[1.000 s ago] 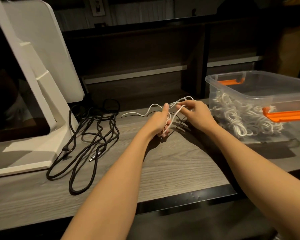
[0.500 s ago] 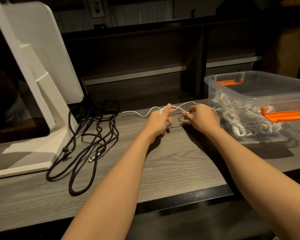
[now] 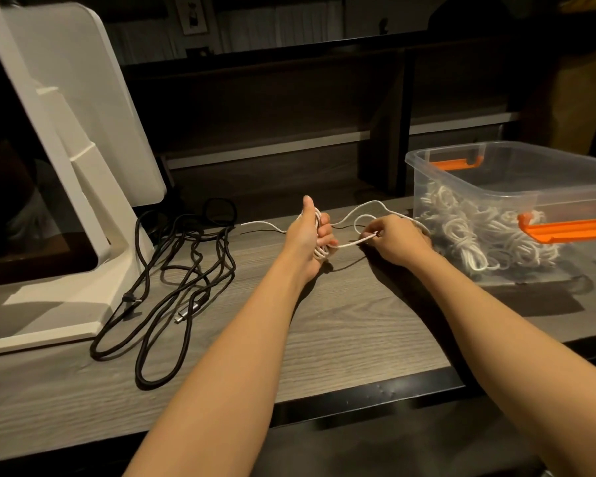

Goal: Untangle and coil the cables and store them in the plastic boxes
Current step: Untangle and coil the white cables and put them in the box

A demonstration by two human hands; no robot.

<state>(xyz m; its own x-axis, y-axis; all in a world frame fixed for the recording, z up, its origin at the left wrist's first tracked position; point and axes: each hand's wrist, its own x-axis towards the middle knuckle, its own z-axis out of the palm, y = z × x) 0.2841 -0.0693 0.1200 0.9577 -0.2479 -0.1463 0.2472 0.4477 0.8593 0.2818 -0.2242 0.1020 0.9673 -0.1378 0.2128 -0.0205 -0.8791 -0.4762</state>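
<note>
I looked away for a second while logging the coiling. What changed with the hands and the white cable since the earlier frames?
The left hand now holds several loops of the white cable with its thumb up. The right hand has moved right and toward the person, pinching the strand and drawing it taut. The black cables and clear plastic box stayed put.

This looks like an office or counter workstation: a grey wood-grain desk (image 3: 341,325) with dark shelving (image 3: 289,108) beyond the hands, a white screen stand (image 3: 83,187) to the left of the left hand, and a clear plastic box (image 3: 516,180) of cables just right of the right hand.
</note>
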